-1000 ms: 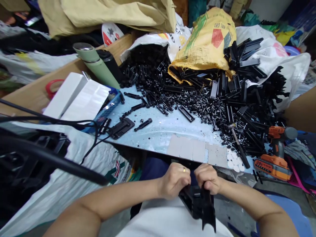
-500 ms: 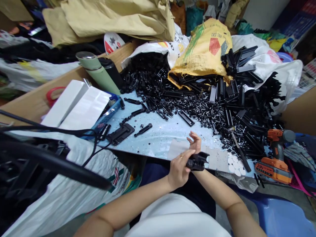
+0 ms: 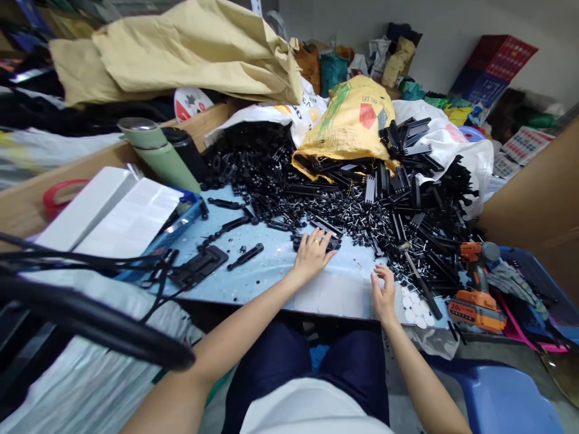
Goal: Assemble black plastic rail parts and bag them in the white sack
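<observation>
My left hand point(image 3: 312, 254) lies over a black plastic part point(image 3: 335, 245) on the blue tabletop. Its fingers are stretched and spread across the part, whose two ends show on either side. The thumb points off to the right, away from the part. Close to the table's front edge is my right hand point(image 3: 383, 293), fingers loosely bent and apart, with nothing visible in it. To its right lie white round discs point(image 3: 416, 306) and a hammer point(image 3: 423, 283). Beyond both hands spreads a heap of small black pieces with metal pins point(image 3: 353, 211).
An orange cordless drill point(image 3: 477, 295) stands at the right. A yellow sack point(image 3: 348, 123) spills black parts at the back. On the left are a green flask point(image 3: 158, 150), a blue basket point(image 3: 181, 226) and a black cable point(image 3: 99, 319). A blue stool point(image 3: 511, 398) stands lower right.
My left hand has carried the black part away from my body onto the tabletop, and its fingers have spread. My right hand has moved right and down, apart from the left. The view has shifted.
</observation>
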A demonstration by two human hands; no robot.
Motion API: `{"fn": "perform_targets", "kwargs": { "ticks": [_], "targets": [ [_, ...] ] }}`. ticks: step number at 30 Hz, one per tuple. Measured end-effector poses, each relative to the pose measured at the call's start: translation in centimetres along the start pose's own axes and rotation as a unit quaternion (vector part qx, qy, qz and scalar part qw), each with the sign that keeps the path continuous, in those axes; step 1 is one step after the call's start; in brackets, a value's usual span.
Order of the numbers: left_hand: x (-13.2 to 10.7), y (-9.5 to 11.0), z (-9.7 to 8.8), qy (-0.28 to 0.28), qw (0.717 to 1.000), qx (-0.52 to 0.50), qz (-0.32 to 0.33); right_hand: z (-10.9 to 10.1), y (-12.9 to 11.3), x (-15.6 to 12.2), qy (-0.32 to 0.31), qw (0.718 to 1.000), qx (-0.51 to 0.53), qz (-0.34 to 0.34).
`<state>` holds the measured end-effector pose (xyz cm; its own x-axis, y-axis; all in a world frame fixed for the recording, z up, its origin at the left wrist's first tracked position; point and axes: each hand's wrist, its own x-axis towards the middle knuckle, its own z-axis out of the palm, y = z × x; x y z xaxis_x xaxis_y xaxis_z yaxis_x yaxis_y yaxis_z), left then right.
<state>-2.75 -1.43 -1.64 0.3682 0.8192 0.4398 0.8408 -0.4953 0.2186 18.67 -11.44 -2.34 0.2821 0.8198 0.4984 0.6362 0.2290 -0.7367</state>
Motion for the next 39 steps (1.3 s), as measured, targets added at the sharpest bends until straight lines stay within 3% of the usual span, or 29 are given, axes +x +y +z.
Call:
{"fn": "perform_targets", "kwargs": {
  "ticks": [3,6,9,12,15,18,21,23,25,27,28,30,32,36,39],
  "targets": [
    [-0.4,-3.0,-1.9,-0.011,0.996,-0.002,-0.086,-0.4,0.4,-1.7,-0.036,0.999,-0.010,-0.015],
    [-0.3,-7.0,-3.8,-0.091,0.981,0.022,-0.171,0.3,0.2,-1.0,-0.084,0.996,-0.008,-0.032],
    [0.6,-9.5,-4.8,-0.172,0.972,0.054,-0.151,3.0,-1.4,2.4,-0.153,0.986,-0.004,-0.061],
    [1.6,-9.8,-4.9,-0.215,0.965,0.086,-0.125,7.1,-3.8,7.4,-0.248,0.962,-0.068,-0.090],
    [2.1,-9.4,-4.8,-0.223,0.958,0.107,-0.145,10.9,-5.7,11.8,-0.335,0.919,-0.197,-0.069],
    [2.1,-9.4,-4.7,-0.215,0.958,0.117,-0.152,13.5,-6.4,14.3,-0.360,0.901,-0.238,-0.042],
    [1.4,-9.9,-5.0,-0.181,0.967,0.084,-0.161,14.4,-6.4,15.3,-0.367,0.903,-0.218,-0.042],
    [0.5,-10.0,-5.3,-0.099,0.980,0.018,-0.173,14.1,-6.4,15.4,-0.363,0.908,-0.203,-0.043],
    [-0.6,-9.5,-5.8,0.027,0.983,-0.071,-0.170,13.1,-6.3,14.8,-0.346,0.926,-0.146,-0.027],
    [-1.9,-8.3,-6.1,0.121,0.966,-0.170,-0.153,11.7,-6.1,13.3,-0.331,0.943,0.029,0.014],
    [-2.6,-7.5,-6.3,0.133,0.956,-0.219,-0.143,10.8,-5.8,12.1,-0.325,0.934,0.143,0.040],
    [-3.9,-5.7,-6.5,0.096,0.938,-0.303,-0.135,8.7,-5.0,9.2,-0.326,0.884,0.323,0.091],
    [-5.0,-4.1,-6.7,0.039,0.925,-0.354,-0.133,6.2,-3.7,6.4,-0.347,0.863,0.347,0.118],
    [-6.7,-2.3,-6.7,-0.011,0.899,-0.408,-0.159,0.8,-0.9,3.0,-0.363,0.919,0.142,0.055],
    [-7.6,-1.2,-6.4,-0.055,0.859,-0.466,-0.207,-0.7,-0.8,2.5,-0.409,0.911,-0.012,-0.045]
  ]
}}
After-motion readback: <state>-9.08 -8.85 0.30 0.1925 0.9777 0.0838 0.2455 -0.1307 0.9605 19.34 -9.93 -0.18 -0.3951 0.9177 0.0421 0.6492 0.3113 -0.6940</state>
